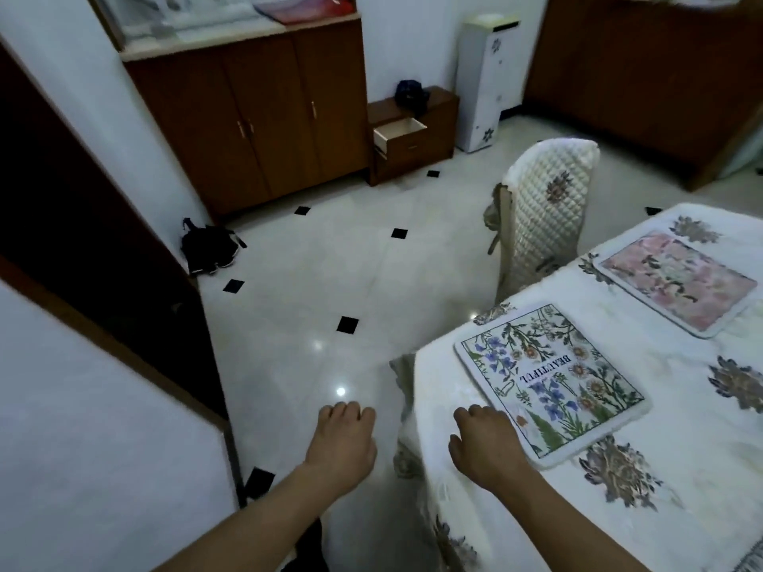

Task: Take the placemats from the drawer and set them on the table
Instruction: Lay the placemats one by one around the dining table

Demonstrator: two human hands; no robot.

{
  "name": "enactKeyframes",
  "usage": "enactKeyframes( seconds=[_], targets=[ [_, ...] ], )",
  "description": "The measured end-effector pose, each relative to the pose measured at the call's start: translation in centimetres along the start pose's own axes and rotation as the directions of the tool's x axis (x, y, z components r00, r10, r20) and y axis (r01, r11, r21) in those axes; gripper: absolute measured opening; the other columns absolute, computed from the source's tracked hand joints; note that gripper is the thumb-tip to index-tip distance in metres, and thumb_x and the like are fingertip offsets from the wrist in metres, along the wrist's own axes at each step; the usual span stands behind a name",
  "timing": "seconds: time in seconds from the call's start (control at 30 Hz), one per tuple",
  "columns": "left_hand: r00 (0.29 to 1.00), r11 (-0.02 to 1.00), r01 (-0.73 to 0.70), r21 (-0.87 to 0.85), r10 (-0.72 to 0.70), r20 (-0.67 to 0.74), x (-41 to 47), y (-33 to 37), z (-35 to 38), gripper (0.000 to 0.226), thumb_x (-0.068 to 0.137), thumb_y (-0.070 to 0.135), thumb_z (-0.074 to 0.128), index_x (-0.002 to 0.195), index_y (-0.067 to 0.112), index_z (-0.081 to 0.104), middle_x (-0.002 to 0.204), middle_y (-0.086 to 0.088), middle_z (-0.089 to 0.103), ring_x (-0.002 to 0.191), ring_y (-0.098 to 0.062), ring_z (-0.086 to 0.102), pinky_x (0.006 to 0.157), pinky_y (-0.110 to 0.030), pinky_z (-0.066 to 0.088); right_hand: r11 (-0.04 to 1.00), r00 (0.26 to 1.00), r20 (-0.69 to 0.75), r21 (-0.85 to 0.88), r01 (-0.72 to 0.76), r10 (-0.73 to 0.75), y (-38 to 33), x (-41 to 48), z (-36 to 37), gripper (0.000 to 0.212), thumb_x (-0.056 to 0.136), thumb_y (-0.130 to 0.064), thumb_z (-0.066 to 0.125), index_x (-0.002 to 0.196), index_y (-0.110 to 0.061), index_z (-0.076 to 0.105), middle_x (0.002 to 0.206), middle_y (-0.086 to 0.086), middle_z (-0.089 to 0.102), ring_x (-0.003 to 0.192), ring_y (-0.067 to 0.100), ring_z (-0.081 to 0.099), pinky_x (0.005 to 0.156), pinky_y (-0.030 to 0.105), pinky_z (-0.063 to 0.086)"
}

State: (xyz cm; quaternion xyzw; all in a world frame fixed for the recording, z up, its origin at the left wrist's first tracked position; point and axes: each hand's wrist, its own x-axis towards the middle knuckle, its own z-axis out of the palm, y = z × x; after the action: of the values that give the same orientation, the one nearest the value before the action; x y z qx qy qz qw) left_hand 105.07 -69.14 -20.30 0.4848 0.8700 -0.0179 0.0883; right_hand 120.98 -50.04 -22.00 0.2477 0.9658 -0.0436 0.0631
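Observation:
Two placemats lie flat on the table (pixel 681 468), which wears a white floral cloth. The near placemat (pixel 551 379) shows blue and green flowers and the word BEAUTIFUL. The far placemat (pixel 677 280) is pink and floral. My right hand (pixel 487 443) hovers over the table's near corner, just left of the blue placemat, fingers curled down and holding nothing. My left hand (pixel 344 443) hangs over the floor, left of the table, also holding nothing. Across the room the top drawer (pixel 399 134) of a small brown cabinet stands pulled out; its inside looks pale and bare.
A chair (pixel 545 216) with a quilted white cover stands at the table's far side. A dark bag (pixel 208 245) lies on the tiled floor by a brown door. Brown cupboards (pixel 256 117) line the far wall, and a white appliance (pixel 485 80) stands beside the small cabinet.

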Motion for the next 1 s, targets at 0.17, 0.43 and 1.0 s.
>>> enactKeyframes(
  seconds=[0.17,0.43,1.0],
  targets=[
    [0.979,0.98,-0.201,0.005,0.201,0.037,9.2,-4.5,-3.3,0.03,0.09,0.027,0.044,0.116,0.015,0.053,0.11,-0.009,0.057,0.102,-0.028,0.05,0.091,-0.038,0.034,0.962,0.961,0.059,0.027,-0.273,0.271,-2.1,5.0,-0.5,0.017,0.075,-0.037,0.058,0.074,-0.02,0.058,0.071,0.003,0.063,0.066,0.025,0.062,0.062,0.036,0.046],
    [0.791,0.79,-0.61,0.058,0.602,0.107,22.7,-0.8,-6.1,0.029,0.089,0.03,0.045,0.114,0.017,0.054,0.112,-0.008,0.058,0.107,-0.029,0.05,0.093,-0.04,0.034,0.739,0.754,0.099,0.152,-0.656,0.649,-2.2,5.7,-1.9,0.024,0.082,-0.034,0.048,0.09,-0.015,0.06,0.088,0.008,0.064,0.086,0.031,0.061,0.081,0.041,0.044],
    [0.169,0.132,-0.981,0.139,0.937,0.305,38.9,18.7,-4.6,0.034,0.088,0.024,0.046,0.12,0.014,0.051,0.117,-0.01,0.057,0.109,-0.03,0.048,0.097,-0.042,0.036,0.077,0.18,0.249,0.375,-0.924,0.952,4.0,9.2,0.8,0.025,0.087,-0.032,0.046,0.1,-0.015,0.059,0.099,0.01,0.063,0.097,0.031,0.058,0.084,0.038,0.043]
  ],
)
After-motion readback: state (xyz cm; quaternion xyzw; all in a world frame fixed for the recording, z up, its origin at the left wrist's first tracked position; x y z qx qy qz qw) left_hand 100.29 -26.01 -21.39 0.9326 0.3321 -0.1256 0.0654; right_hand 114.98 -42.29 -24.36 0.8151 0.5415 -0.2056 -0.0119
